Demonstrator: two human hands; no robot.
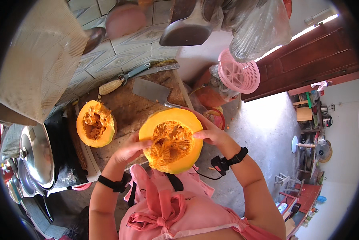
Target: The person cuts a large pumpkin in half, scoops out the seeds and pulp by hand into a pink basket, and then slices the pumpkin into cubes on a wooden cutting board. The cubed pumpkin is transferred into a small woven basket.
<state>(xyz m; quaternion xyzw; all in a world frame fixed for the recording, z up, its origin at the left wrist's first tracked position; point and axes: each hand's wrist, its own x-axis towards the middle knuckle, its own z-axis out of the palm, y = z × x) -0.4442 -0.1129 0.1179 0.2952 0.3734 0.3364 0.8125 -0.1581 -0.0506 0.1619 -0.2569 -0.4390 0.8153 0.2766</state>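
Both my hands hold up one pumpkin half (196, 150), its cut face with stringy pulp and seeds turned towards me. My left hand (131, 148) grips its left edge, thumb on the flesh. My right hand (209, 130) grips the right edge, thumb near the hollow. A second, smaller-looking pumpkin half (109, 132) rests at the left of the worn wooden board (125, 111), pulp and seeds inside. Behind the held half, a broad-bladed cleaver (151, 90) lies on the board; part of its handle is hidden.
At the board's back lie a corn cob (110, 87), a teal-handled peeler (139, 69) and a knife (163, 69). Left stands a lidded metal pan (37, 156). A pink plastic basket (239, 72) is at the right; a wok spatula (187, 31) hangs above.
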